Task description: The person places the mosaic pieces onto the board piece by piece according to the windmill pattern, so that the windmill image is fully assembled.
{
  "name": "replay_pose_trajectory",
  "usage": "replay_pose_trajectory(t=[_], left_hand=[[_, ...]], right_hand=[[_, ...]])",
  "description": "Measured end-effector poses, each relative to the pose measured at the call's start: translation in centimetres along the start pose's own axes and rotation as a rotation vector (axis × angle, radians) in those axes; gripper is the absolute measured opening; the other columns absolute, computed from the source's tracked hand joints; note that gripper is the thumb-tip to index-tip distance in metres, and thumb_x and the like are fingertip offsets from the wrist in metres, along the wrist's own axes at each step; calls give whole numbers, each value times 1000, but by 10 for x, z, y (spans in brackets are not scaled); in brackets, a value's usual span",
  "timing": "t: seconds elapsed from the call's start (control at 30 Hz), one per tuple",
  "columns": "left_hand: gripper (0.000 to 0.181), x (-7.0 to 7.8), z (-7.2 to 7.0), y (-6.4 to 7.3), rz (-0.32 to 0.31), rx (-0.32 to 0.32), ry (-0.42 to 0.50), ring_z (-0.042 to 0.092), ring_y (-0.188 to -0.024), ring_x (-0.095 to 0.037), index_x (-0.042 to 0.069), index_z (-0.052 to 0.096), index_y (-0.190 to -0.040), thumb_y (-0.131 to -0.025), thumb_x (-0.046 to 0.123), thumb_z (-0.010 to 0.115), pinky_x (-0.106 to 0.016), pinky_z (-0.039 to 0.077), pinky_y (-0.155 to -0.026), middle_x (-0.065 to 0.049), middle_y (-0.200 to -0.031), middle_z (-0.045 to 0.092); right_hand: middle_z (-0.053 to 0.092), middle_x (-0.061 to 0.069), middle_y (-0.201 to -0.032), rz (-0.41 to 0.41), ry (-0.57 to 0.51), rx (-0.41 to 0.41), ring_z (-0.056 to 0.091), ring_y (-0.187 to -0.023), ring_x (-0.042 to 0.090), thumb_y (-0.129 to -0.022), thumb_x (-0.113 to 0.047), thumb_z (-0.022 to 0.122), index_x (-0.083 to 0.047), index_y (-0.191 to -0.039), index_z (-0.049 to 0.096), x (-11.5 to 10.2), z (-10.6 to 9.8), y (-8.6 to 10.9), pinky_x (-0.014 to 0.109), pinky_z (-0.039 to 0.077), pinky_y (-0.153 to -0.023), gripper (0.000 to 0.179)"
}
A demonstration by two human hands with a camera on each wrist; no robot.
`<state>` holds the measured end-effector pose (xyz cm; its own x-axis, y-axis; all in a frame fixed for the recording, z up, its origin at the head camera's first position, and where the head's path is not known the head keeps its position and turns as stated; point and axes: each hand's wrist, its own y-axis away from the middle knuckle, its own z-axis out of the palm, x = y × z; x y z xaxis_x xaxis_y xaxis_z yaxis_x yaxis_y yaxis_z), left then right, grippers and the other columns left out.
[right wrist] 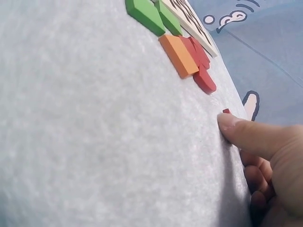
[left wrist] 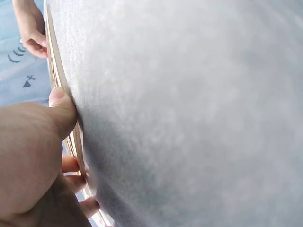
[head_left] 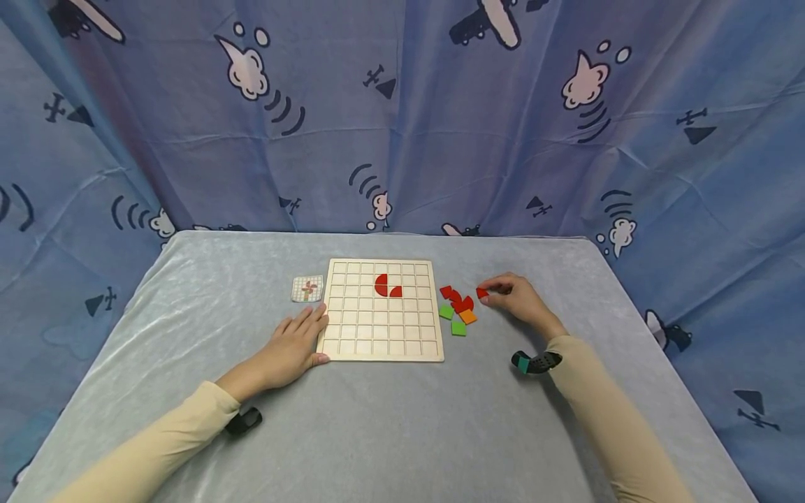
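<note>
1) Board: the wooden board (head_left: 377,342) lies flat on the table (head_left: 377,433); a small card (head_left: 307,288) printed with a coloured figure lies just beside its left edge
2) Left hand: the left hand (head_left: 291,355) rests against the board's left edge, fingers extended, clenching nothing
3) Right hand: the right hand (head_left: 518,299) pinches one red piece (head_left: 481,293) between thumb and fingers, to the right of the loose pieces and apart from the board
4) Done: red shapes (head_left: 382,290) occupy squares in the board's upper middle, a half-round with a quarter-round at its lower right
5) Left to place: the pinched piece, several crowded loose red pieces (head_left: 467,304), one orange piece (head_left: 468,317) and two green pieces (head_left: 458,328), near the board's right edge; exact red count unclear
6) Progress: judged against the card, an early stage; no orange or green is on the board
</note>
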<state>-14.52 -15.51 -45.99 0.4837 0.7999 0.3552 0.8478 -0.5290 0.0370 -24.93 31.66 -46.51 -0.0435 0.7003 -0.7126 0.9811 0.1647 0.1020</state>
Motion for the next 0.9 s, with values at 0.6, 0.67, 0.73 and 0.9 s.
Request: replay_pose_trajectory(t=[0.6,0.67,0.73,0.9], left_hand=[[72,0,0,-1,4,6,-7,20,-151,-45,-3,33,-152,-98,37,59,-70,22,-114,-20,-165,19],[72,0,0,-1,4,6,-5,20,-151,-45,-3,33,-152,-98,37,59,-70,22,-114,-20,-165,19],[72,0,0,-1,3,6,-3,20,-151,-45,-3,32,-152,-98,37,59,-70,22,-114,-20,-165,19],[72,-1,1,-1,-1,4,-9,20,-151,-44,-3,32,-152,-98,37,59,-69,22,-114,-20,-165,19]], right_hand=[[61,15,-122,-11,-7,32,52,-109,28,-86,-24,79,-9,-117,72,1,1,-1,36,39,-93,36],[62,15,-120,-16,-6,44,53,-108,28,-86,-25,79,-9,-117,73,1,2,-1,36,40,-93,36],[63,15,-117,-23,-5,58,54,-106,27,-85,-25,79,-10,-116,74,1,3,-1,35,41,-91,35],[64,14,-112,-49,-5,92,56,-102,24,-86,-25,79,-10,-114,75,1,5,1,31,42,-88,32]])
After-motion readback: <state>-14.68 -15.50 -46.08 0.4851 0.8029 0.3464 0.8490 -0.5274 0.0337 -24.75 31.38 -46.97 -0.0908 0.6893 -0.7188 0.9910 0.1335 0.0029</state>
